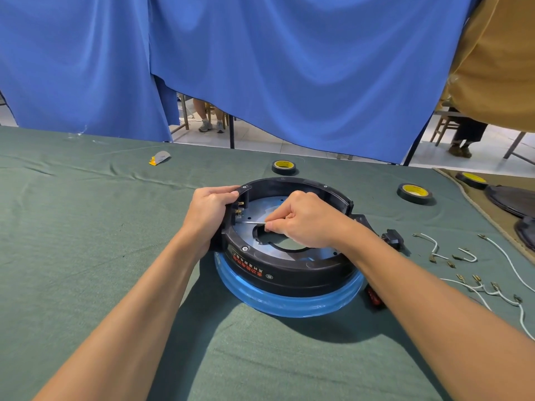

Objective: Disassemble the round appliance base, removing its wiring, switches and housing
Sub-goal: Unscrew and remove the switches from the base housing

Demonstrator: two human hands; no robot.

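Seemingly freeing the switch terminals (239, 209): left hand (210, 212) grips the appliance base (289, 274) rim, right hand (309, 224) pinches a thin metal tool (252, 222); gentle prying next.

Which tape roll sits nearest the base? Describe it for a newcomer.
Start at the black appliance base on the green cloth. Just beyond its far rim lies a black tape roll with a yellow core. The other two rolls lie off to the right.

Loose wires (433, 241) right of base (289, 273), tape (284, 167) behind.
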